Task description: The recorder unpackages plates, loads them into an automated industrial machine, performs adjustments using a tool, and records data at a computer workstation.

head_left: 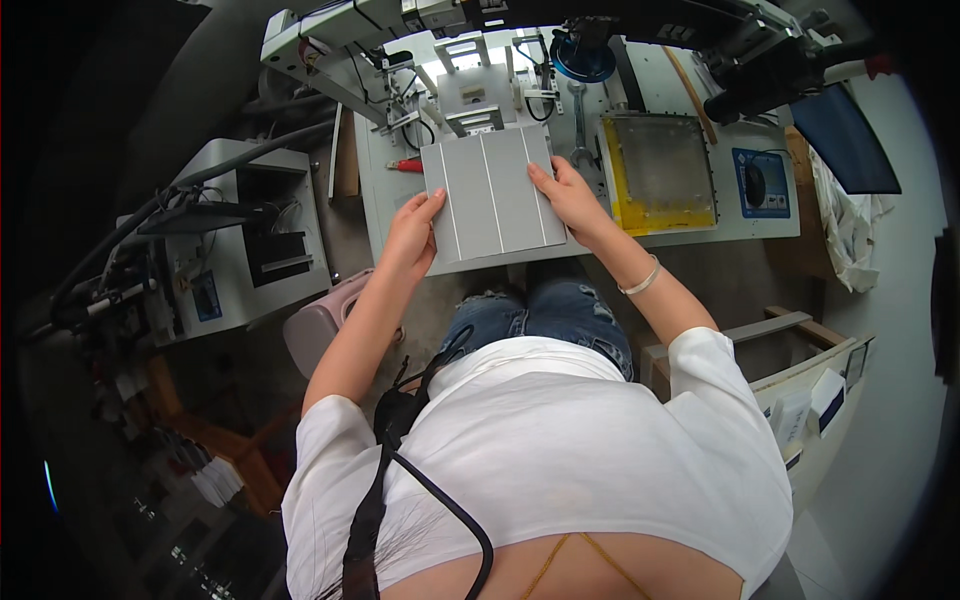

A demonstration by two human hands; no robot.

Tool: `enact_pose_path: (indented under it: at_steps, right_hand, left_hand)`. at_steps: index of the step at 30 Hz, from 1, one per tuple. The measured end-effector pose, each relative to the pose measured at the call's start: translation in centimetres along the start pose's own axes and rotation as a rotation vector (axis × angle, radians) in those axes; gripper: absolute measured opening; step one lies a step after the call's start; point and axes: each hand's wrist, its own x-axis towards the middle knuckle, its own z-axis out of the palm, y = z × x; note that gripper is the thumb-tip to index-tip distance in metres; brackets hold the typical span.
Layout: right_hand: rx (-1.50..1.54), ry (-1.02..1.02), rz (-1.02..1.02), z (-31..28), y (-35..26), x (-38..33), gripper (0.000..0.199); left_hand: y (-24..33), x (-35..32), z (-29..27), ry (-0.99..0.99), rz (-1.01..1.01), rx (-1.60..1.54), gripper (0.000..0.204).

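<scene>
A flat grey square panel [495,195] with thin white lines running across it is held between my two hands over the front edge of the workbench. My left hand [412,232] grips its left edge, thumb on top and fingers underneath. On the opposite edge, my right hand [574,200] pinches the panel the same way. Just beyond the panel's far edge stands a machine fixture [475,90] with metal brackets and a pale plate. A red-handled tool [404,165] lies on the bench left of the panel.
Right of the fixture are a wrench [580,120], a yellow-edged framed screen [662,172] and a computer mouse [754,180] on a blue pad. A monitor [846,138] hangs at the right. Below the bench at left sits a pink bin [325,325]; a grey machine housing [240,235] stands beside it.
</scene>
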Motion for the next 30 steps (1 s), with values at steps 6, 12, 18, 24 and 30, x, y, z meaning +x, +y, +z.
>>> enact_pose_path:
  at_steps: [6,12,18,24,30]
  right_hand:
    - [-0.018,-0.009,0.158,-1.5,-3.1,10.6,0.043]
    - [-0.148,-0.046,0.112,-3.0,-2.4,18.6,0.046]
    - [-0.464,0.082,-0.067,-4.0,-1.7,23.1,0.045]
    - [-0.583,0.257,-0.200,-4.4,-0.9,25.9,0.051]
    - [-0.626,0.341,-0.059,-4.5,-1.0,26.7,0.059]
  left_hand:
    - [4.0,10.6,-1.8,0.075,-0.058,0.211,0.027]
    - [6.3,17.8,-2.4,0.131,-0.022,0.118,0.039]
    - [7.0,22.6,-3.2,0.196,0.024,0.173,0.037]
    - [7.7,26.4,-3.8,0.201,0.061,0.253,0.040]
    - [8.5,26.9,-1.9,0.292,0.132,0.397,0.039]
